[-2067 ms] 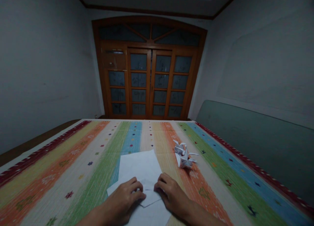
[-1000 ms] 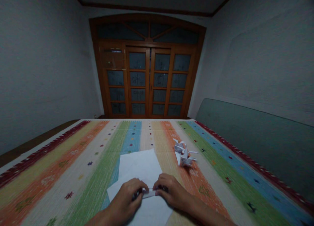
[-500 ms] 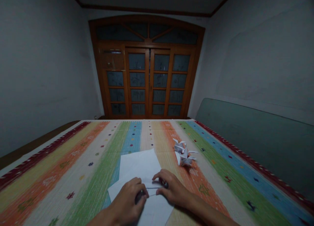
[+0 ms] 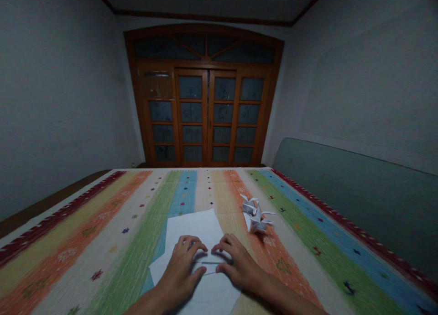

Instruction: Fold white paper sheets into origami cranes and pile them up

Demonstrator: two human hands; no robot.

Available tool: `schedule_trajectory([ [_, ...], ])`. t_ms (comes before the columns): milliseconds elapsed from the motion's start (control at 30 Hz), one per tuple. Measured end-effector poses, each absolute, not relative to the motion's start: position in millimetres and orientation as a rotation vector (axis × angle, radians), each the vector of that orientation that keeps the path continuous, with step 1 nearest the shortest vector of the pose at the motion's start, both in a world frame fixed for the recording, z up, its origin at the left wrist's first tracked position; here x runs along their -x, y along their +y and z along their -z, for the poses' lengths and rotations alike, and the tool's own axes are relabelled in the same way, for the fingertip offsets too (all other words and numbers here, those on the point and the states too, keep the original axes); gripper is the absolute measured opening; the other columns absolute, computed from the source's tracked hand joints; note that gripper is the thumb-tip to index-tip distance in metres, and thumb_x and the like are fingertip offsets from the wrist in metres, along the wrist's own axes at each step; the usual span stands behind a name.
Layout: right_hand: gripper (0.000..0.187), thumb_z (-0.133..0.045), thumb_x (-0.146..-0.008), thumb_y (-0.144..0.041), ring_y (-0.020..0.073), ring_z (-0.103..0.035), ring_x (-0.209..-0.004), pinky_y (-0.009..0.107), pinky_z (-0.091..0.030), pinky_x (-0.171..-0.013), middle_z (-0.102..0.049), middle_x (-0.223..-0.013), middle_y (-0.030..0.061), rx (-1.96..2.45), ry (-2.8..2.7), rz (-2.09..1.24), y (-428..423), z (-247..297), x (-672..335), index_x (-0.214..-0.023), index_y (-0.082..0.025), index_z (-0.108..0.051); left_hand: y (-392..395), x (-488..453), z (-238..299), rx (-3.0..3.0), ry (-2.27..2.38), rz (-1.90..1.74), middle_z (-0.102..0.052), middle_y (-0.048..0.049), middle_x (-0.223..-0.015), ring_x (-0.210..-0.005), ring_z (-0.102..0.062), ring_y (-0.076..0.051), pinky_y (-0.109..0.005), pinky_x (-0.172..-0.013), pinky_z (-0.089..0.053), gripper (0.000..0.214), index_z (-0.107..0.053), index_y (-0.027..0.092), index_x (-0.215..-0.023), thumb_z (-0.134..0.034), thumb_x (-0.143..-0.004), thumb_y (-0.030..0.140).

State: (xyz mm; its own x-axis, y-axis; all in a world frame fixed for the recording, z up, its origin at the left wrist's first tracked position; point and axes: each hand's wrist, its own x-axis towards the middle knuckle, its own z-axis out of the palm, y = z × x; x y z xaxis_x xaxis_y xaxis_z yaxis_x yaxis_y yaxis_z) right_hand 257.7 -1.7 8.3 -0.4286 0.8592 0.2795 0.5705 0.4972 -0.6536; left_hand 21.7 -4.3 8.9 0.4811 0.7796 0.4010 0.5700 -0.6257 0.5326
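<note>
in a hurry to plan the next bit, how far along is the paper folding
Done: one folded paper figure, with pointed, crane-like parts, sits on the striped cloth right of the hands. In hand: the left hand and right hand rest on a white paper sheet with a crease line between them. Left: a flat white sheet beyond the hands shows no visible folds.

Folded white paper [image 4: 208, 271] — flat, atop a second white sheet [image 4: 191, 228]
</note>
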Motion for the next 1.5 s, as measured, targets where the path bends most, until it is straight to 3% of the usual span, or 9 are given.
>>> schedule_trajectory([
  [67, 0.056, -0.088, -0.073, -0.007, 0.0275, -0.060, -0.111, 0.041, -0.049, -0.100, -0.063, -0.114, 0.0099, 1.228, -2.136, -0.640, -2, -11, -257, -0.125, -0.019, -0.073, 1, -17, 2, -2.432, 1.070, -0.937, -0.065, -0.0086, -0.134, -0.127, -0.051, -0.034, -0.055, -0.109, -0.043, 0.052, -0.063, 0.026, -0.130, -0.069, -0.084, 0.006],
  [133, 0.052, -0.090, -0.073, -0.011, 0.0288, -0.060, -0.112, 0.042, -0.049, -0.101, -0.063, -0.115, 0.0101, 1.269, -2.136, -0.634, -3, -14, -256, -0.122, -0.020, -0.077, 5, -12, 13, -2.470, 1.017, -0.981, -0.064, -0.0091, -0.139, -0.134, -0.047, -0.035, -0.059, -0.111, -0.041, 0.056, -0.059, 0.028, -0.138, -0.067, -0.087, 0.006],
  [300, 0.038, -0.086, -0.079, -0.013, 0.0281, -0.061, -0.108, 0.041, -0.050, -0.097, -0.066, -0.111, 0.0095, 1.243, -2.188, -0.569, -6, -14, -256, -0.115, -0.023, -0.081, 4, -10, 18, -2.505, 0.943, -1.025, -0.068, -0.0085, -0.132, -0.127, -0.054, -0.030, -0.053, -0.106, -0.050, 0.041, -0.066, 0.027, -0.130, -0.066, -0.093, 0.008],
  [500, 0.032, -0.082, -0.084, -0.011, 0.0255, -0.062, -0.103, 0.038, -0.051, -0.091, -0.069, -0.107, 0.0083, 1.176, -2.230, -0.501, -9, -10, -257, -0.113, -0.024, -0.081, -6, -18, -2, -2.645, 1.076, -0.992, -0.074, -0.0086, -0.121, -0.118, -0.058, -0.034, -0.055, -0.097, -0.055, 0.044, -0.069, 0.025, -0.128, -0.072, -0.089, 0.005],
  [767, 0.022, -0.071, -0.093, -0.012, 0.0253, -0.061, -0.097, 0.035, -0.049, -0.082, -0.069, -0.099, 0.0095, 1.066, -2.350, -0.276, -10, 1, -258, -0.109, -0.024, -0.081, -12, -25, -7, -2.676, 1.043, -0.983, -0.076, -0.0078, -0.107, -0.100, -0.065, -0.028, -0.042, -0.081, -0.064, 0.024, -0.076, 0.021, -0.103, -0.066, -0.093, 0.002],
  [967, 0.019, -0.068, -0.094, -0.011, 0.0218, -0.063, -0.088, 0.030, -0.048, -0.075, -0.068, -0.093, 0.0080, 1.114, -2.331, -0.291, -9, 3, -259, -0.104, -0.021, -0.081, -13, -22, -4, -2.738, 1.030, -0.959, -0.076, -0.0089, -0.110, -0.102, -0.065, -0.029, -0.045, -0.084, -0.064, 0.024, -0.076, 0.020, -0.108, -0.064, -0.094, 0.004],
  [1133, 0.015, -0.069, -0.094, -0.020, 0.0230, -0.065, -0.090, 0.031, -0.049, -0.077, -0.067, -0.097, 0.0095, 1.114, -2.386, -0.315, -15, -5, -259, -0.106, -0.018, -0.080, -12, -16, -12, -2.739, 0.934, -0.900, -0.076, -0.0102, -0.112, -0.104, -0.065, -0.030, -0.046, -0.086, -0.062, 0.021, -0.076, 0.019, -0.110, -0.073, -0.091, 0.010],
  [1500, 0.017, -0.062, -0.099, -0.021, 0.0221, -0.063, -0.086, 0.030, -0.046, -0.074, -0.067, -0.094, 0.0091, 1.077, -2.441, -0.199, -15, -1, -259, -0.105, -0.019, -0.078, -6, -19, -15, -2.616, 0.932, -0.962, -0.080, -0.0075, -0.096, -0.090, -0.068, -0.025, -0.038, -0.079, -0.059, 0.023, -0.078, 0.019, -0.096, -0.056, -0.102, 0.013],
])
